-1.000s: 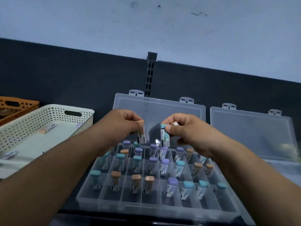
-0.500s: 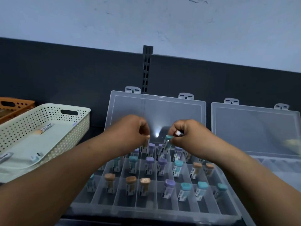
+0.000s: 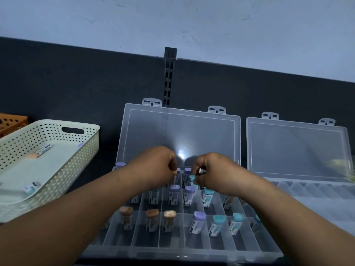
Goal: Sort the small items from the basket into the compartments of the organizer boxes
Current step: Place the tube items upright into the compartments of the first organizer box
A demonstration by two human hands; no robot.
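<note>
A clear organizer box [image 3: 192, 248] lies open in front of me, its compartments holding several small vials with orange, purple and teal caps. My left hand [image 3: 155, 167] hovers over the back rows, fingers curled round a small vial that is mostly hidden. My right hand [image 3: 213, 171] pinches a teal-capped vial [image 3: 192, 178] down among the back compartments, with another small white item between its fingers. The cream perforated basket [image 3: 76, 169] at left holds an orange-capped vial [image 3: 41, 151] and a teal-capped vial [image 3: 31, 188].
A second clear organizer box [image 3: 315, 191] stands open to the right, its lid against the dark back panel. An orange basket [image 3: 11, 121] shows at the far left edge. A slotted metal upright [image 3: 169, 77] rises behind the boxes.
Both hands have moved down and forward from above the box into its back rows, carrying their vials. The view has tilted down slightly.
</note>
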